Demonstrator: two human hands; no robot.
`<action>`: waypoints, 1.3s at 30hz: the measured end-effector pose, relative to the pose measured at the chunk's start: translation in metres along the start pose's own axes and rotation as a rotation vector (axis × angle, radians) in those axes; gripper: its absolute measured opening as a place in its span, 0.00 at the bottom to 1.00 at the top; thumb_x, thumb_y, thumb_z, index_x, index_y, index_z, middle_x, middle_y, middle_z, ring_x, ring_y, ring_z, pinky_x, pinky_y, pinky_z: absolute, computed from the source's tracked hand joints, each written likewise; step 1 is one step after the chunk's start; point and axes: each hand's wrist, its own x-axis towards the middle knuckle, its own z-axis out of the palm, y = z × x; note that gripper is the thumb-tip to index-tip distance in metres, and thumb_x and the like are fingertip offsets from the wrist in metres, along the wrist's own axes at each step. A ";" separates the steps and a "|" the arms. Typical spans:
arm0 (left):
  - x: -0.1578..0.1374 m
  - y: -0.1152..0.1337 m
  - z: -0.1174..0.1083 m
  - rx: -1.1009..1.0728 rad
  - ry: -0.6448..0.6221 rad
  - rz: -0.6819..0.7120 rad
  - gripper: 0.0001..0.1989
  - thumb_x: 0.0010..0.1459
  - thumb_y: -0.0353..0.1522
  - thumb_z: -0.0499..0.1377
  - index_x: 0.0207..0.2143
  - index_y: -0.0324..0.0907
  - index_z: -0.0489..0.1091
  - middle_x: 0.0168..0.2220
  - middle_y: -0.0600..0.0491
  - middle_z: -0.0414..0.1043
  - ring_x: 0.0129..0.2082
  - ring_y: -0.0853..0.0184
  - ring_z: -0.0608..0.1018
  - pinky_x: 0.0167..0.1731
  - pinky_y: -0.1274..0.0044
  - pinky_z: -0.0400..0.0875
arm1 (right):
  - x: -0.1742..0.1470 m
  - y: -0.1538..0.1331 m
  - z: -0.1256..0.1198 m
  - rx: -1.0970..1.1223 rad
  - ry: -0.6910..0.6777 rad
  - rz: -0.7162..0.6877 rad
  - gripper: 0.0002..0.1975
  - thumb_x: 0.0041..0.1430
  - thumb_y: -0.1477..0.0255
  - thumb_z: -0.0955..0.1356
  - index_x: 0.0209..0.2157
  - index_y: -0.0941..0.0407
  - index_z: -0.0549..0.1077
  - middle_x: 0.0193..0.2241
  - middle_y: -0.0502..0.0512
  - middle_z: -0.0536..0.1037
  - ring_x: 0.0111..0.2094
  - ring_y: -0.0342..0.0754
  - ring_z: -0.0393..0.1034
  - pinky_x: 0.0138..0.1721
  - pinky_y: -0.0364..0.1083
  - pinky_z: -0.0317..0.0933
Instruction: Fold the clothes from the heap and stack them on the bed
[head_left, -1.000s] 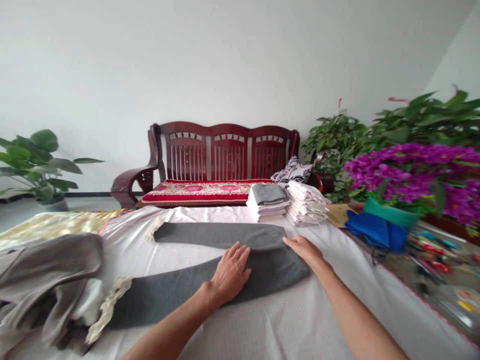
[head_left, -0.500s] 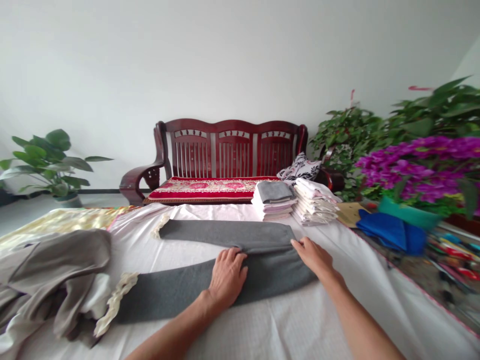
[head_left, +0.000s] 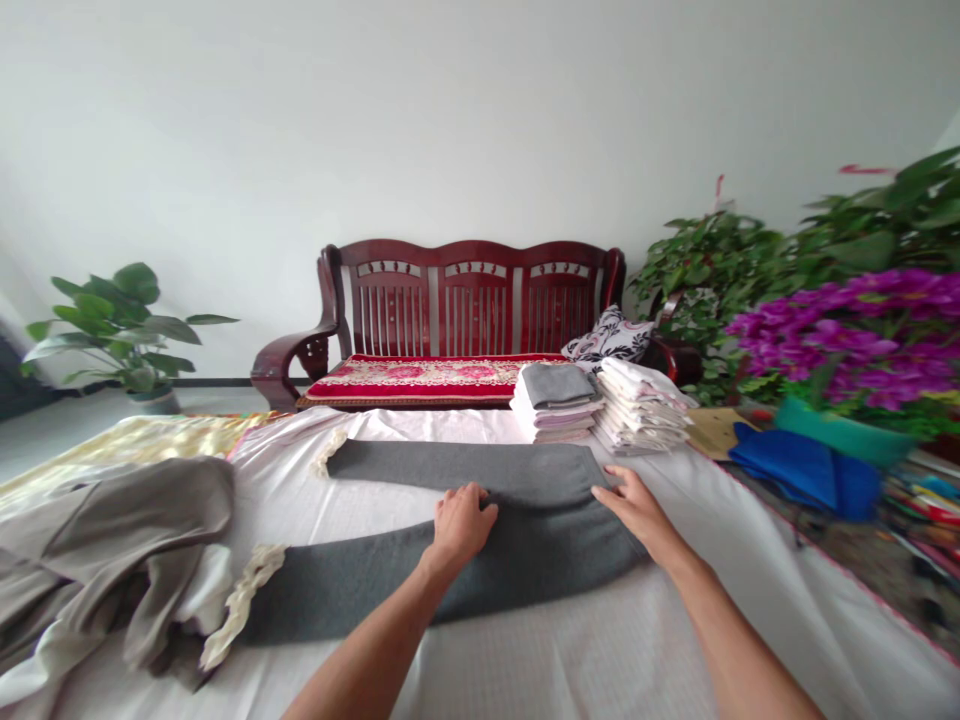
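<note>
A pair of dark grey pants (head_left: 540, 560) lies spread on a white cloth (head_left: 570, 660), the legs pointing left and the waistband to the right. Cream ruffled lace (head_left: 244, 605) trims the leg ends. My left hand (head_left: 461, 522) is at the inner edge where the legs meet, its fingers curled on the fabric. At the waistband my right hand (head_left: 637, 512) touches the edge, thumb and forefinger apart. Crumpled grey-brown clothing (head_left: 150, 520) with some white fabric lies at the left.
Behind the pants stand a folded stack topped with grey (head_left: 556, 388) and a white folded stack (head_left: 641, 405). A wooden bench (head_left: 472, 300) is beyond. Blue cloth (head_left: 806, 470), purple flowers (head_left: 862, 330) and blurred small items are at right; a potted plant (head_left: 135, 320) is far left.
My left hand has shifted slightly up along the pants and its fingers have curled more. The thumb and forefinger of my right hand have spread at the waistband. The view has turned slightly left.
</note>
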 end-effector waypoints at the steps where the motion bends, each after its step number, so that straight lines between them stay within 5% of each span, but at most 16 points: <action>1: 0.003 -0.002 0.001 -0.059 -0.001 -0.004 0.08 0.57 0.33 0.58 0.39 0.42 0.73 0.40 0.48 0.77 0.45 0.56 0.76 0.47 0.66 0.66 | -0.001 -0.002 -0.002 0.120 -0.063 0.026 0.36 0.57 0.57 0.66 0.63 0.60 0.58 0.36 0.58 0.82 0.38 0.56 0.79 0.38 0.51 0.70; 7: 0.015 -0.022 0.007 -0.511 0.104 0.113 0.11 0.50 0.23 0.58 0.37 0.43 0.66 0.34 0.56 0.73 0.37 0.68 0.76 0.41 0.76 0.69 | -0.018 -0.030 -0.024 0.456 -0.289 -0.027 0.46 0.60 0.61 0.66 0.71 0.53 0.38 0.57 0.63 0.74 0.56 0.57 0.71 0.55 0.56 0.65; 12: 0.018 -0.030 -0.001 -0.561 0.063 0.194 0.33 0.45 0.18 0.58 0.56 0.44 0.64 0.33 0.58 0.72 0.34 0.70 0.75 0.41 0.78 0.70 | -0.019 -0.037 -0.033 0.314 -0.350 -0.201 0.39 0.53 0.66 0.69 0.67 0.52 0.58 0.64 0.58 0.66 0.64 0.57 0.61 0.63 0.55 0.57; 18: 0.019 -0.024 -0.010 -0.299 0.063 0.171 0.20 0.50 0.20 0.60 0.46 0.42 0.74 0.34 0.55 0.73 0.35 0.67 0.75 0.42 0.74 0.69 | -0.011 -0.050 -0.029 -0.028 -0.130 -0.294 0.29 0.50 0.69 0.66 0.56 0.53 0.69 0.58 0.58 0.73 0.61 0.57 0.64 0.65 0.56 0.53; 26: 0.006 -0.017 -0.041 -0.078 0.336 0.342 0.09 0.58 0.26 0.58 0.41 0.46 0.70 0.46 0.50 0.71 0.49 0.59 0.71 0.52 0.66 0.65 | -0.017 -0.086 -0.032 -0.249 0.166 -0.552 0.13 0.56 0.69 0.63 0.43 0.51 0.72 0.43 0.59 0.75 0.49 0.58 0.71 0.54 0.56 0.64; 30: 0.004 -0.028 -0.064 -0.209 0.272 0.363 0.04 0.63 0.31 0.55 0.42 0.46 0.66 0.38 0.54 0.73 0.40 0.65 0.75 0.44 0.73 0.68 | -0.022 -0.128 -0.043 -0.234 0.320 -0.718 0.09 0.59 0.66 0.65 0.41 0.51 0.72 0.46 0.61 0.73 0.53 0.60 0.67 0.58 0.59 0.59; 34: -0.003 -0.047 -0.080 -0.224 0.225 0.445 0.13 0.59 0.35 0.61 0.46 0.45 0.66 0.39 0.55 0.74 0.40 0.65 0.76 0.42 0.75 0.68 | -0.032 -0.185 -0.053 -0.082 0.321 -0.714 0.10 0.61 0.66 0.66 0.44 0.51 0.71 0.43 0.55 0.78 0.48 0.55 0.72 0.53 0.53 0.65; 39: -0.020 -0.078 -0.085 -0.034 0.114 0.457 0.07 0.57 0.37 0.61 0.32 0.44 0.68 0.35 0.53 0.72 0.37 0.63 0.74 0.40 0.73 0.68 | -0.042 -0.242 -0.059 -0.039 0.437 -0.826 0.14 0.60 0.66 0.69 0.47 0.52 0.72 0.44 0.54 0.77 0.46 0.53 0.73 0.47 0.50 0.67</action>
